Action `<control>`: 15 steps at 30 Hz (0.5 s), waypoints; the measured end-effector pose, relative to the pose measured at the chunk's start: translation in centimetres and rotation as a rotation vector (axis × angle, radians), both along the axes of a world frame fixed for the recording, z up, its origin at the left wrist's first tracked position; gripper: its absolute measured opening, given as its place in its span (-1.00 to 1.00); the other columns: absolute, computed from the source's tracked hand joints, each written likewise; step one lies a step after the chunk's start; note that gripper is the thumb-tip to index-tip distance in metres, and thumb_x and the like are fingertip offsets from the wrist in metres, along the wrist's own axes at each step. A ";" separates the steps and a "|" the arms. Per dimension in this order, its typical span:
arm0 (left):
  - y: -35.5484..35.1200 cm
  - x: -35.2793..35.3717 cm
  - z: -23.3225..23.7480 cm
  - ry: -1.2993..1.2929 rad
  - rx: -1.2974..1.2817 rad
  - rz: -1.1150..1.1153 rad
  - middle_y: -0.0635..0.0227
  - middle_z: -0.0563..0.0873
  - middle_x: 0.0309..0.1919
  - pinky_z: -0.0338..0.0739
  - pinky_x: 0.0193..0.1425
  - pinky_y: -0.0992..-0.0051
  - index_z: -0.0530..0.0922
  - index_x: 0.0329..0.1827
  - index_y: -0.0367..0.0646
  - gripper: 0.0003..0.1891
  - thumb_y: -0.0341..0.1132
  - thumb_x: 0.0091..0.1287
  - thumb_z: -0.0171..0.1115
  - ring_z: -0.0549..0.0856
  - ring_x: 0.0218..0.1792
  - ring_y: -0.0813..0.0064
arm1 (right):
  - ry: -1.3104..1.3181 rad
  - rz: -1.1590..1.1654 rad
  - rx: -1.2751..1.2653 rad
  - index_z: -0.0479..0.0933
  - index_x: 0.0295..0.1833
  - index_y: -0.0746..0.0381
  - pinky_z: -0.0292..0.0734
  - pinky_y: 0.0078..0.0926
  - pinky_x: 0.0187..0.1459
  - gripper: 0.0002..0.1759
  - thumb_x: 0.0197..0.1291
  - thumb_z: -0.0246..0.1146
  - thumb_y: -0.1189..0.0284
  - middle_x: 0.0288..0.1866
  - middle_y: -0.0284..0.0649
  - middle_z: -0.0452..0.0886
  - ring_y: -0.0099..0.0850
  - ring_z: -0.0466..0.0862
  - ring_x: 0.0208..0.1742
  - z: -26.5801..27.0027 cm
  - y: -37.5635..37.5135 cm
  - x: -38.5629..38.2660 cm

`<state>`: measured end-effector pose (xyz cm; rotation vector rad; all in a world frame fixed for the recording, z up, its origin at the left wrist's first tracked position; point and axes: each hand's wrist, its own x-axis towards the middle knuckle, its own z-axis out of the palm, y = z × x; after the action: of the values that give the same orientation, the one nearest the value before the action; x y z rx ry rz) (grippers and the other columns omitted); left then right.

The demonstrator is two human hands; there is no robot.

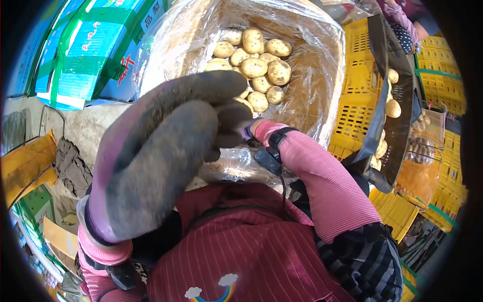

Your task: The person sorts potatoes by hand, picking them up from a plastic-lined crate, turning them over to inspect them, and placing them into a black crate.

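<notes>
My left hand point(161, 156), in a soiled dark-grey and purple glove, is raised close to the camera. Its fingers stretch to the right with a gap beside the thumb, and no object shows in it. Behind its fingertips is my right hand point(234, 121), also in a dark glove; most of its fingers are hidden, so its grip cannot be made out. Both hands are over the near side of a cardboard box point(314, 75) lined with clear plastic film point(176, 43). Several pale, dirt-specked potatoes point(254, 67) lie piled inside it.
Yellow plastic crates point(354, 85) stand right of the box, beside a dark-lined container point(402, 95) with more potatoes point(393, 108). Blue cartons with green tape point(85, 48) are stacked at upper left. Another person's sleeve point(402, 20) shows at upper right.
</notes>
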<state>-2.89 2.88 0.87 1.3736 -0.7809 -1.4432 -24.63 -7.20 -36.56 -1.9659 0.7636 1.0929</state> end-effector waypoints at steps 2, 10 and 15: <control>0.0 -0.1 -0.4 0.052 0.023 0.062 0.06 0.74 -0.02 0.55 -0.02 0.47 0.46 0.39 -0.43 -0.31 0.09 0.51 0.11 0.72 -0.12 0.35 | 0.066 -0.044 -0.032 0.53 0.41 0.09 0.46 -0.07 0.37 -0.29 0.11 0.31 0.10 0.40 -0.02 0.58 -0.04 0.55 0.43 -1.7 0.4 0.6; 0.7 1.7 -1.5 0.165 -0.036 0.060 0.19 0.61 -0.06 0.47 -0.02 0.45 0.43 0.38 -0.48 -0.25 0.10 0.45 0.25 0.57 -0.06 0.38 | -0.031 0.144 0.219 0.45 0.45 0.23 0.51 -0.13 0.30 -0.22 0.19 0.30 0.04 0.32 0.03 0.63 -0.06 0.65 0.29 -8.9 -2.5 -0.1; 0.6 0.8 -0.8 0.149 -0.020 0.119 0.14 0.66 -0.05 0.49 0.01 0.44 0.43 0.39 -0.47 -0.29 0.07 0.49 0.19 0.62 -0.06 0.37 | 0.020 -0.172 -0.047 0.26 0.52 0.20 0.52 -0.14 0.29 -0.18 0.23 0.29 0.07 0.27 0.15 0.63 0.02 0.65 0.28 -0.7 0.8 0.2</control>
<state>-2.14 3.50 0.11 1.2599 -0.6065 -1.4224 -24.42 -6.36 -37.28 -1.8916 0.9582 1.0007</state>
